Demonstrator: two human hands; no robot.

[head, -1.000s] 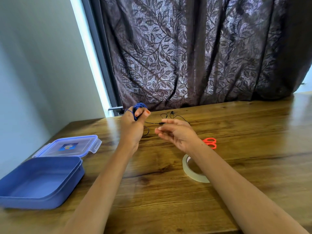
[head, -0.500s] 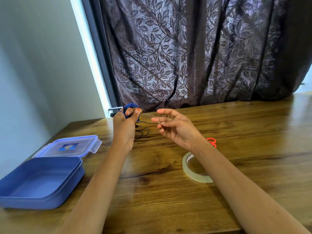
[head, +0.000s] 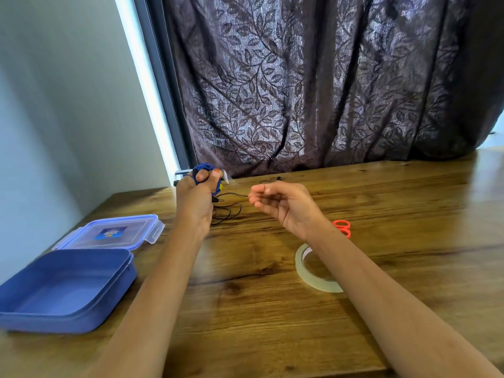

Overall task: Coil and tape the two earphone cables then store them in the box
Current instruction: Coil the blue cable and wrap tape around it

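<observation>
Items, left to right:

- Blue box (head: 68, 321): open, near left on the wooden table (head: 409, 214); its left edge is cut off by the frame.
- Clear lid (head: 81, 236) with blue rim: lies flat just beyond the box, touching its far edge. It carries a label, print too small to read.
- Left hand (head: 195, 197): raised over the far left of the table, clenched round a coil of blue earphone cable (head: 203, 168). Only the top of the coil shows above the fingers and the rest is hidden in the fist. A pale, blurred, see-through scrap juts from the fingertips; what it is cannot be told.
- Black earphone cable (head: 231, 211): loose on the table between the hands, loops just right of the left wrist. One strand runs to the right fingertips; the earbuds peek out beyond that hand.
- Right hand (head: 283, 205): palm turned left, fingers loosely curled. Whether it pinches the black strand cannot be told.
- Tape roll (head: 301, 266): flat on the table, its right part hidden under the right forearm.
- Scissors (head: 342, 227): only the orange handles show; the blades are hidden behind the wrist.
</observation>
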